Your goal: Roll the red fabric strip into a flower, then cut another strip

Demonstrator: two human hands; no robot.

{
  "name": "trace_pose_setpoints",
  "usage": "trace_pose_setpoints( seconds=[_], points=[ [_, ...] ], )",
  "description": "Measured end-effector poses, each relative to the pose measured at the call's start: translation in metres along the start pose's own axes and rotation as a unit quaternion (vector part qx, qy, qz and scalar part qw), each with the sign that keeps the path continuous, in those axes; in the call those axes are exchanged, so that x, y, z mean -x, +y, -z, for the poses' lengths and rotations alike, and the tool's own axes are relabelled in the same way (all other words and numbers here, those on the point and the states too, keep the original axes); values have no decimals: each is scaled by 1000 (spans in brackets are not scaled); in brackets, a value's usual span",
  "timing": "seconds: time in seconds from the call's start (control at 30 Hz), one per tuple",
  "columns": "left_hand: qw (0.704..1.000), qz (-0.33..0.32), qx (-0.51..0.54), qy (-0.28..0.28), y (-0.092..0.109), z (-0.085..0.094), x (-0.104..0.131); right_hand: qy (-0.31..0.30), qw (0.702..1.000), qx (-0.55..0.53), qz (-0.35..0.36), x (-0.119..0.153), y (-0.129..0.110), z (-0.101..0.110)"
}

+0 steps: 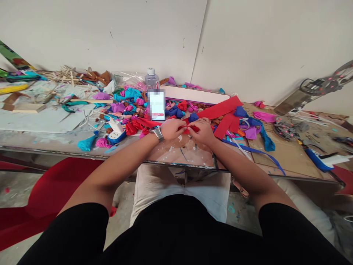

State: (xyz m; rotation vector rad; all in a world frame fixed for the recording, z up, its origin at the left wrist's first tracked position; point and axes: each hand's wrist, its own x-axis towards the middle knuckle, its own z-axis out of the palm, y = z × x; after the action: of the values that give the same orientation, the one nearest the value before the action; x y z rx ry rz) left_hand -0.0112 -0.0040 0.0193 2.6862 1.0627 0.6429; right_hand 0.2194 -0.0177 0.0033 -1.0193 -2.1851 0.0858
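Observation:
Close together above the table's front part, my left hand and my right hand pinch a small red strip, which looks like crepe paper or cloth. Both sets of fingers are closed on it, and they partly hide it. A watch sits on my left wrist. Just behind my right hand lie wide red strips, with a crumpled dark blue piece against them. Behind my left hand a lit phone stands upright, its screen blurred. Crumpled red pieces lie left of my left hand.
A clear bottle stands behind the phone. Rolled and crumpled colourful pieces cover the middle. To the left are a blue-and-white power strip, green-handled pliers and wooden sticks. A blue ribbon and cardboard lie at right.

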Motion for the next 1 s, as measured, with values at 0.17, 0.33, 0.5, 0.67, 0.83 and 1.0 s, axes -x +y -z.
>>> trace_pose_setpoints(
  seconds=[0.17, 0.33, 0.5, 0.67, 0.83, 1.0],
  points=[
    [1000, -4, -5, -10, 1, 2, 0, -5, 1000, 1, -3, 0, 2, -2],
    [1000, -10, -16, -8, 0, 0, -1, -11, 1000, 14, -2, -1, 2, -2],
    [1000, 7, -26, -12, 1, -1, -1, -16, 1000, 10, 3, -1, 2, 0],
    [999, 16, -18, -25, 4, 1, -1, -12, 1000, 7, 13, 0, 1, 1],
    [999, 27, 22, -30, 4, 1, -1, -10, 999, 17, 43, 0, 2, 1],
    [996, 35, 85, -23, 5, 4, 0, 0, 998, 26, 54, -1, 2, 1]
  ],
)
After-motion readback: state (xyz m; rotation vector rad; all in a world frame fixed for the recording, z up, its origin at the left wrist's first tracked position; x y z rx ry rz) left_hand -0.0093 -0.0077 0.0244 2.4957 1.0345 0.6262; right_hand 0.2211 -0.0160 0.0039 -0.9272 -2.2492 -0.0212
